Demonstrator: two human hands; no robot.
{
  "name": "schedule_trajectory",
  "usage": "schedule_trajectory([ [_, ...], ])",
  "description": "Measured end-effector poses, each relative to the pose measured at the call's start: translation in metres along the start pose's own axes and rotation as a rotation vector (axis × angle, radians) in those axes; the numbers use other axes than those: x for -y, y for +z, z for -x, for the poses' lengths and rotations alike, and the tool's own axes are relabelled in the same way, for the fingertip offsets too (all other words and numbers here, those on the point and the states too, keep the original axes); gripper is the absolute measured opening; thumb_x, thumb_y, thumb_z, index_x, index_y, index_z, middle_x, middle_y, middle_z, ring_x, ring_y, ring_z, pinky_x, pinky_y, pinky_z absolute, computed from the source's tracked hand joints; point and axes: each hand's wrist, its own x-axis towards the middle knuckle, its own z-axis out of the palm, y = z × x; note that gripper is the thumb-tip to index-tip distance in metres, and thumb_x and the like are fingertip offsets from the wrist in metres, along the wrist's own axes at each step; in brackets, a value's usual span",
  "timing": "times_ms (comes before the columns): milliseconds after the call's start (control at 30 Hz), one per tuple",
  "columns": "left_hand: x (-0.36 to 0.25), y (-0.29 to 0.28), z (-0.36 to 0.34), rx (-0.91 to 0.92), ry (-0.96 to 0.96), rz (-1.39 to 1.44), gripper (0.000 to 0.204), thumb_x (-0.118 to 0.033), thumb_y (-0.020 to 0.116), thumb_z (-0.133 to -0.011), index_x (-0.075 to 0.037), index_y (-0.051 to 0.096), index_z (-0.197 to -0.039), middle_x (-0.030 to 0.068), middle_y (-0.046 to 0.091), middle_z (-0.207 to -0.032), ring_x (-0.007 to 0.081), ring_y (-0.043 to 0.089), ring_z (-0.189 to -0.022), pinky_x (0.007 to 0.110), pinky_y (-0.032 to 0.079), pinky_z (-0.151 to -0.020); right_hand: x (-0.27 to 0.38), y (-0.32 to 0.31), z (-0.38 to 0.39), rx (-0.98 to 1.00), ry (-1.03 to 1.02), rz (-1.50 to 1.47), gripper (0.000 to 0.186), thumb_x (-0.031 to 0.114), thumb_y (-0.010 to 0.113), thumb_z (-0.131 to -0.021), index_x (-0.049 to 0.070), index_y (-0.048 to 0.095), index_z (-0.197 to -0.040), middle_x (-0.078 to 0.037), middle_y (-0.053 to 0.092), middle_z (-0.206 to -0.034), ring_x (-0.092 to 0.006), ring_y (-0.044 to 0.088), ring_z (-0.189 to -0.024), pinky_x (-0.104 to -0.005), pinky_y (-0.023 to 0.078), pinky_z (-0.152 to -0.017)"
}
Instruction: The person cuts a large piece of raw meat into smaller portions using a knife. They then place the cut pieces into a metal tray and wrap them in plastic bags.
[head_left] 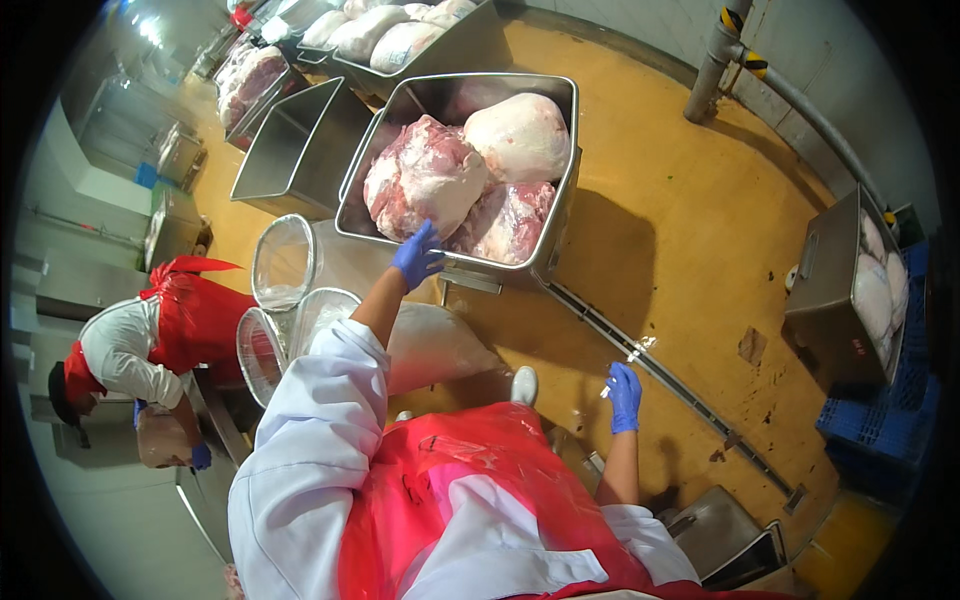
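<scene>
My left hand (418, 258), in a blue glove, reaches over the near rim of a steel bin (566, 200) with fingers apart, at the lower edge of a large pink-and-white meat piece (420, 178); whether it touches the meat I cannot tell. A pale, smooth piece (515, 135) and a redder piece (505, 225) share the bin. My right hand (623, 397), also gloved, hangs lower right over the floor, fingers curled around a small white item too small to name.
A co-worker (200, 320) in a red apron bends at the left, beside lined round containers (285, 260). Behind stand an empty steel bin (300, 135) and loaded bins (400, 45). At right are a pipe barrier (800, 105), a steel bin (820, 320) and blue crates (870, 420). A drain (690, 400) crosses the floor.
</scene>
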Motion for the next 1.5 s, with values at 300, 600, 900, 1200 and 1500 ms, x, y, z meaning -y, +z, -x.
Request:
schedule_trajectory([
  [300, 0.089, -0.09, 0.063, 0.04, -0.092, -1.487, 0.066, -0.058, 0.053, -0.089, -0.003, 0.062, -0.124, 0.0178, 0.06, -0.129, 0.0323, 0.056, -0.12, 0.038, 0.042, -0.102, -0.14, -0.046, 0.024, 0.099, -0.02, 0.971, 0.057, 0.048, 0.067, -0.079, -0.004, 0.064, -0.101, -0.025, 0.065, -0.098, -0.0385, 0.062, -0.092, -0.0441, 0.047, -0.082],
  [600, 0.16, -0.122, 0.166, 0.015, -0.09, -1.275, 0.062, -0.052, 0.054, -0.09, -0.001, 0.061, -0.125, 0.0187, 0.06, -0.128, 0.034, 0.056, -0.119, 0.039, 0.041, -0.105, -0.02, 0.042, 0.042, 0.458, -0.18, 1.056, 0.066, 0.047, 0.069, -0.081, -0.004, 0.058, -0.121, -0.024, 0.062, -0.12, -0.0344, 0.061, -0.11, -0.04, 0.047, -0.093],
  [900, 0.183, -0.153, 0.338, -0.386, 0.23, -0.596, 0.054, -0.045, 0.057, -0.091, -0.006, 0.059, -0.127, 0.0172, 0.063, -0.123, 0.0317, 0.06, -0.113, 0.039, 0.045, -0.1, 0.064, 0.204, -0.001, 0.782, -0.566, 1.371, 0.062, 0.046, 0.072, -0.082, -0.002, 0.06, -0.118, -0.021, 0.068, -0.102, -0.0314, 0.066, -0.093, -0.0391, 0.05, -0.083],
  [1200, 0.441, -0.213, 0.504, -1.307, 0.045, 0.14, 0.029, -0.031, 0.064, -0.09, -0.006, 0.069, -0.105, 0.0117, 0.071, -0.1, 0.0215, 0.068, -0.089, 0.033, 0.053, -0.083, 0.013, 0.454, 0.207, 1.54, -0.577, 1.453, 0.055, 0.034, 0.073, -0.085, -0.001, 0.056, -0.124, -0.019, 0.067, -0.106, -0.0265, 0.065, -0.096, -0.0374, 0.051, -0.082],
  [1500, 0.582, -0.148, 0.561, -1.61, -0.148, 0.614, 0.024, -0.029, 0.062, -0.089, -0.007, 0.069, -0.096, 0.0149, 0.07, -0.093, 0.0291, 0.067, -0.084, 0.036, 0.052, -0.078, -0.125, 0.546, 0.468, 2.023, -0.794, 1.969, 0.054, 0.034, 0.074, -0.083, 0.001, 0.057, -0.123, -0.018, 0.065, -0.104, -0.0273, 0.062, -0.094, -0.0367, 0.05, -0.083],
])
